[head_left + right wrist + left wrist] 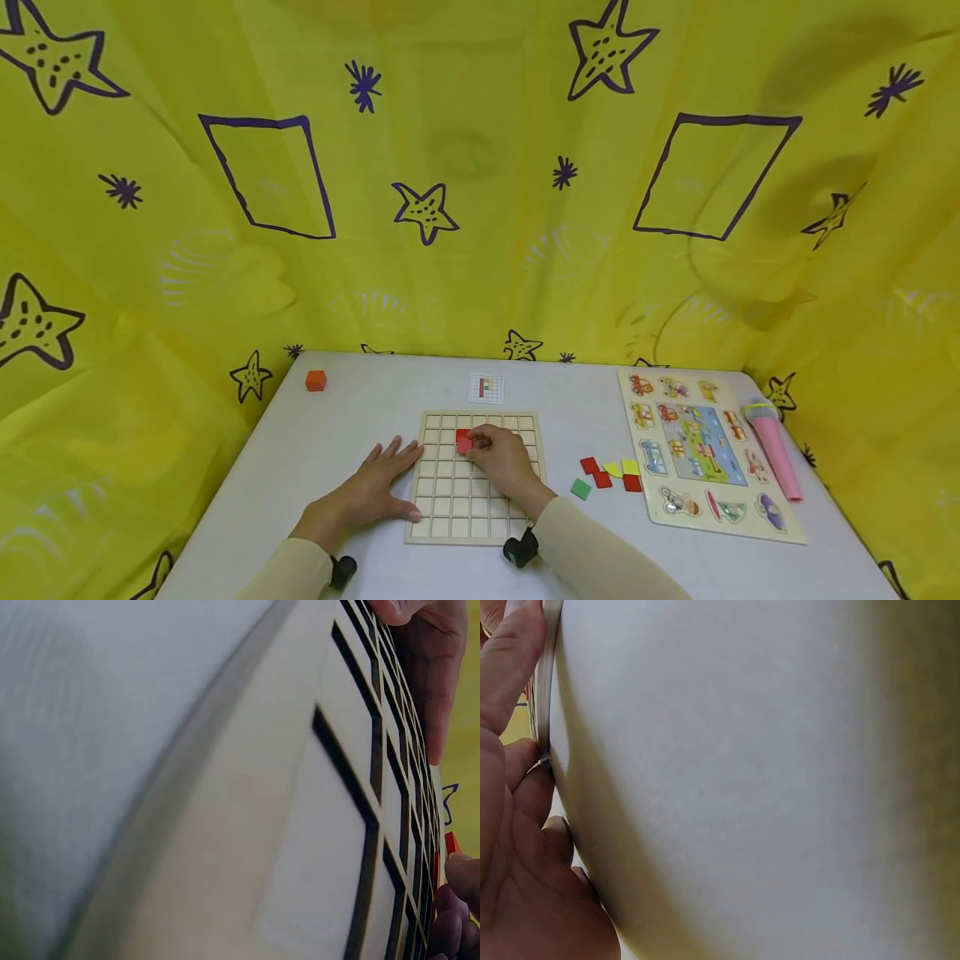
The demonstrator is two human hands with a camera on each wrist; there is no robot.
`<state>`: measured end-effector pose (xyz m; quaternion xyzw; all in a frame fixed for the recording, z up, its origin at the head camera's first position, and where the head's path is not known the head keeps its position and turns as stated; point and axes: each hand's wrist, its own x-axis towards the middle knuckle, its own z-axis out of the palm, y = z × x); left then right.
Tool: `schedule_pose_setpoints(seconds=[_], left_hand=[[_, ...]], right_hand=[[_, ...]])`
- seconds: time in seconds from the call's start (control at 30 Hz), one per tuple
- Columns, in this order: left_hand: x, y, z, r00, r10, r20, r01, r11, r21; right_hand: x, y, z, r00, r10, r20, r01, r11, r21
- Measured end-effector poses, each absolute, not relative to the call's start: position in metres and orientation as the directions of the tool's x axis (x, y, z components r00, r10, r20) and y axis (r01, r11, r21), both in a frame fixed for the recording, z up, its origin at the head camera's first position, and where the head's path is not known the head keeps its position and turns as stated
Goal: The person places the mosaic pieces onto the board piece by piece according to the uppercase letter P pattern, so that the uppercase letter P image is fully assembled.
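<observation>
A wooden grid board lies on the white table. My right hand pinches a red square tile between thumb and fingers over the board's upper middle. Just beyond that tile, a second red square sits in the grid. In the right wrist view the pinched tile shows upright by the fingertips. My left hand rests with fingers spread at the board's left edge, thumb and index finger touching its frame. The left wrist view has this hand against the frame's side.
A small pattern card lies behind the board. Right of it are red tiles, a green tile and yellow pieces. Farther right lie a picture puzzle and a pink toy microphone. An orange cube stands back left.
</observation>
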<state>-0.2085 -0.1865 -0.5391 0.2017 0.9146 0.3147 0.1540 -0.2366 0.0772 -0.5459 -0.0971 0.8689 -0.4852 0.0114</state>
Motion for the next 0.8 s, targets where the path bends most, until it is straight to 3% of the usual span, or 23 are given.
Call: schedule_pose_setpoints(seconds=[0.8], left_hand=[[-0.2081, -0.1854, -0.5381, -0.876, 0.451, -0.170, 0.255, 0.733, 0.631]], right_hand=[[-0.2347, 0.0732, -0.5465, -0.979, -0.189, 0.075, -0.177, 0.608, -0.774]])
